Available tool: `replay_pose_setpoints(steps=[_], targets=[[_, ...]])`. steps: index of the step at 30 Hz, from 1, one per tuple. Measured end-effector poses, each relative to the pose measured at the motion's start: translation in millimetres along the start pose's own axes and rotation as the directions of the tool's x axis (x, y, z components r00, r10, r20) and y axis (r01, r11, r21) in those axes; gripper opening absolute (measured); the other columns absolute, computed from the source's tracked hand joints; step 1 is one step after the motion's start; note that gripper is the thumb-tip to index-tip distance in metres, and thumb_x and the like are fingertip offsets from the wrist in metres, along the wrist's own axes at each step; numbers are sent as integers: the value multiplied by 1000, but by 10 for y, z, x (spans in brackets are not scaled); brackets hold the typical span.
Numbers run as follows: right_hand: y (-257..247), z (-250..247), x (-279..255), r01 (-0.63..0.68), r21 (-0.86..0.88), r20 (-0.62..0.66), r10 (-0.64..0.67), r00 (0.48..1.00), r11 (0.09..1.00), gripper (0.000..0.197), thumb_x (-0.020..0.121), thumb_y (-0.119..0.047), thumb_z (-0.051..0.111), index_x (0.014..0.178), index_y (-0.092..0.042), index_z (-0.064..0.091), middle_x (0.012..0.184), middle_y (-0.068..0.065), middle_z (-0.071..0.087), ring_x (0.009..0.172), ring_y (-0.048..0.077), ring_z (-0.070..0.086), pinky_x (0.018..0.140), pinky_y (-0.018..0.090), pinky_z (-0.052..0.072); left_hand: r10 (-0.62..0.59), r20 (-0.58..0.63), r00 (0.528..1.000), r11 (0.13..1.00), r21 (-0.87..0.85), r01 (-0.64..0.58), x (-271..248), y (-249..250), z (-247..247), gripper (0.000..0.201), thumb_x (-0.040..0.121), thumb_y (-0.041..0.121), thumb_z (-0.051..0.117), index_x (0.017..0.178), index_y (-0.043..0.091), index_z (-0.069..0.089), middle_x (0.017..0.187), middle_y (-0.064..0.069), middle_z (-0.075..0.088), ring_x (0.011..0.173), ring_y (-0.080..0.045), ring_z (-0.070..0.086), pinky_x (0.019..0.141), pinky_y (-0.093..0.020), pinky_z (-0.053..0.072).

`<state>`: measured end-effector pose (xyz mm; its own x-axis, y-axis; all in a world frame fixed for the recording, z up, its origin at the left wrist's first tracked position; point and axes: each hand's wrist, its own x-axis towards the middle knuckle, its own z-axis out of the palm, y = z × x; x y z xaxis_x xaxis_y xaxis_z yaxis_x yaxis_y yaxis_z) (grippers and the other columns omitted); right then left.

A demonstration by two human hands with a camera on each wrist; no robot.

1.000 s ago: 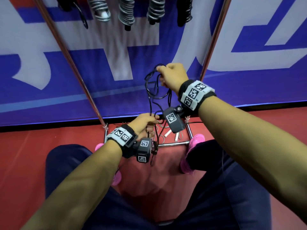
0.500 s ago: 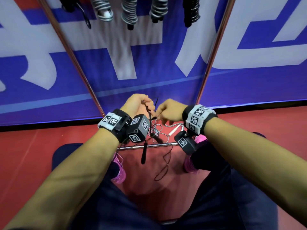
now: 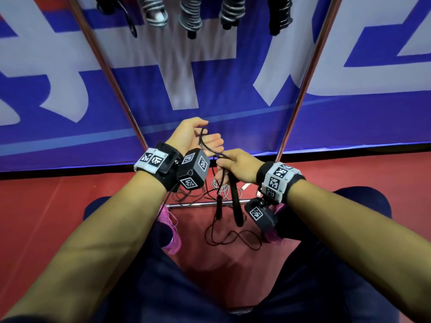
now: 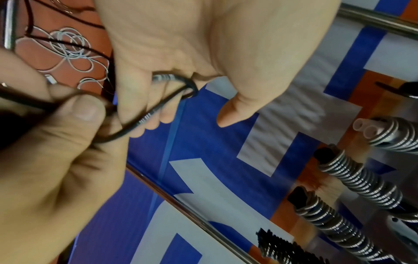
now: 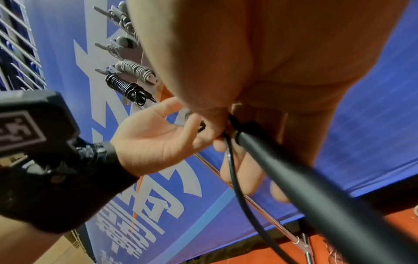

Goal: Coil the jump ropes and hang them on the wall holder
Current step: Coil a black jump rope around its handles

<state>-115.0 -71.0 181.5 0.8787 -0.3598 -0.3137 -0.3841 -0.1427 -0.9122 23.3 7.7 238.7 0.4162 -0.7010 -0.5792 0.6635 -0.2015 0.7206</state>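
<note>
My left hand is turned palm up with relaxed fingers, and a loop of the black jump rope is hooked between its thumb and fingers. Just to its right, my right hand grips the rope where it meets its two black handles, thumb pressed on the cord. The handles hang down from that fist. The slack cord lies in loose curls on the red floor between my feet. Several coiled ropes hang from the holder above.
A loose silver jump rope lies tangled on the floor behind the stand's base bar. Two slanted metal poles frame a blue and white banner. My pink shoes sit beside the base.
My right hand came down from chest height with the rope and met the left. The left hand rose, turned palm up and opened, and a rope loop now lies across it.
</note>
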Motion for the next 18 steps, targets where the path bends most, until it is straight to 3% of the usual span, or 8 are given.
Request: replay_pose_setpoints(steps=[4,7,10,12,15,18], targets=[[-34,-40,-13,24,173,-93,-8,996,985,25,105,-20,48,83,-12,55,73,8,70,51,16,65,51,33,56,-52,-36,998,971,232,59,-63,-141,-96,45,97,43,53,123,6,56,115,-18,68,93,-35,70,68,-40,60],[-79,-102,19,66,339,-168,-8,986,938,24,105,-22,48,85,-11,56,73,10,70,51,16,67,42,27,53,-27,9,1000,885,465,20,-109,-389,-92,52,88,64,50,111,19,64,100,-4,71,96,-27,66,84,-42,46],[-153,-176,78,128,400,-287,-8,958,908,25,105,-19,47,83,-10,55,67,6,67,44,12,62,35,21,45,-127,125,984,769,639,18,-130,-634,-76,57,73,79,47,105,36,68,100,2,74,100,-21,67,81,-41,34],[-194,-246,99,136,451,-324,20,946,882,25,106,-21,45,84,-12,52,75,9,70,51,16,68,35,19,43,-188,134,973,765,641,60,-137,-749,-98,48,80,67,54,105,29,67,96,-3,75,98,-21,67,82,-42,34],[-178,-316,99,158,485,-392,51,919,860,25,106,-24,44,86,-13,52,82,10,72,64,18,74,38,18,39,-27,114,993,763,644,-53,-124,-853,-114,11,96,24,56,89,16,60,72,-3,61,74,-17,59,66,-24,43],[-123,-290,86,161,485,-448,86,890,860,26,105,-29,46,91,-10,57,86,10,72,69,18,74,35,20,39,134,35,990,864,486,-134,-64,-855,-134,23,101,4,42,88,15,58,60,3,46,57,-13,48,57,-25,50]])
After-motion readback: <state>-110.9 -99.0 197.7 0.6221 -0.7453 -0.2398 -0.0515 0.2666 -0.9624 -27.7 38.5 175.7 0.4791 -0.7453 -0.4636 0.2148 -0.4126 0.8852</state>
